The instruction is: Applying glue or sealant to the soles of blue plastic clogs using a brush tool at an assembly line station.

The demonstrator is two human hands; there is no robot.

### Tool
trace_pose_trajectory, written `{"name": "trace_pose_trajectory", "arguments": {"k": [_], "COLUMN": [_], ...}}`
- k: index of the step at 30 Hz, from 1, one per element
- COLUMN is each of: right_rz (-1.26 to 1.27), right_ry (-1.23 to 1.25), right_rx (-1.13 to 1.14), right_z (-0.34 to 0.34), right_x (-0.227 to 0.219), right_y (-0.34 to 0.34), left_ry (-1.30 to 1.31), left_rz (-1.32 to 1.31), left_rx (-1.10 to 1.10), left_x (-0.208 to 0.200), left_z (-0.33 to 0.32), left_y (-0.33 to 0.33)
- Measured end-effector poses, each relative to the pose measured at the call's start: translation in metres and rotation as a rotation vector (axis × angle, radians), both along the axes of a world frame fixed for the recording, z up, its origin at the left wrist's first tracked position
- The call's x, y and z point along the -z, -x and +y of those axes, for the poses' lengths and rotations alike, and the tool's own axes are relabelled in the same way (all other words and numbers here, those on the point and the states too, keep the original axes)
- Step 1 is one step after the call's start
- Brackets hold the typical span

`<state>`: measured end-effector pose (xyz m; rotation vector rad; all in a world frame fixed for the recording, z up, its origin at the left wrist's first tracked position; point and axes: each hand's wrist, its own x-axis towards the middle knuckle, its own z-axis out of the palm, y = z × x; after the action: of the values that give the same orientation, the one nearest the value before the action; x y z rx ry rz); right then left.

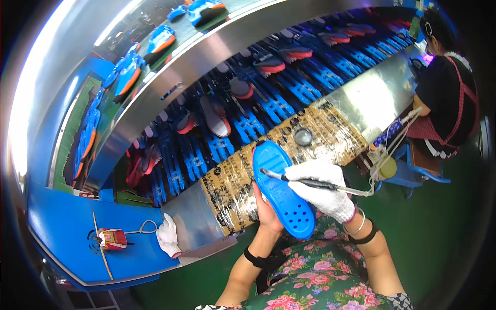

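Observation:
A blue shoe sole (283, 199) with a cluster of round holes at its near end is tilted in front of me. My bare left hand (267, 211) grips it from beneath along its left edge, with part of the fingers hidden behind it. My right hand (324, 187), in a white glove, is closed round a dark-handled brush (313, 183) with a pale tube running off its back end. The brush tip lies over the far half of the sole, seemingly touching it. Just beyond, a small round dish (303, 137) stands on the tape-covered brown board (330, 129).
Racks with blue holders (248, 126) bearing grey and red shoe parts run behind the bench. Blue and orange soles (159, 40) line the upper shelf. A white glove (167, 236) and a red box (112, 239) lie left. A co-worker (439, 98) sits at right.

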<state>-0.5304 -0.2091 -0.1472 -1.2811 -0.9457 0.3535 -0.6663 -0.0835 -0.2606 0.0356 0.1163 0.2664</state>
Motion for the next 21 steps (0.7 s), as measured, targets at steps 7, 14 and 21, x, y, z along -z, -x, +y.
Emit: {"name": "trace_pose_trajectory", "arguments": {"k": [7,14,21], "right_rz": [-0.323,-0.619,-0.545], "right_ry": [-0.086,-0.096,-0.117], "right_rx": [0.109,0.195,0.145], "right_z": [0.000,-0.001,0.007], "right_x": [0.000,0.002,0.019], "right_y": [-0.012,-0.016,0.022], "left_ry": [-0.365,-0.466,-0.472], "left_rz": [0.292,0.343,0.383], "left_rx": [-0.151,-0.152,-0.042], "left_x": [-0.048,-0.047,-0.017], "left_z": [-0.014,-0.031,-0.031], "left_y": [-0.024,-0.027,-0.016]}}
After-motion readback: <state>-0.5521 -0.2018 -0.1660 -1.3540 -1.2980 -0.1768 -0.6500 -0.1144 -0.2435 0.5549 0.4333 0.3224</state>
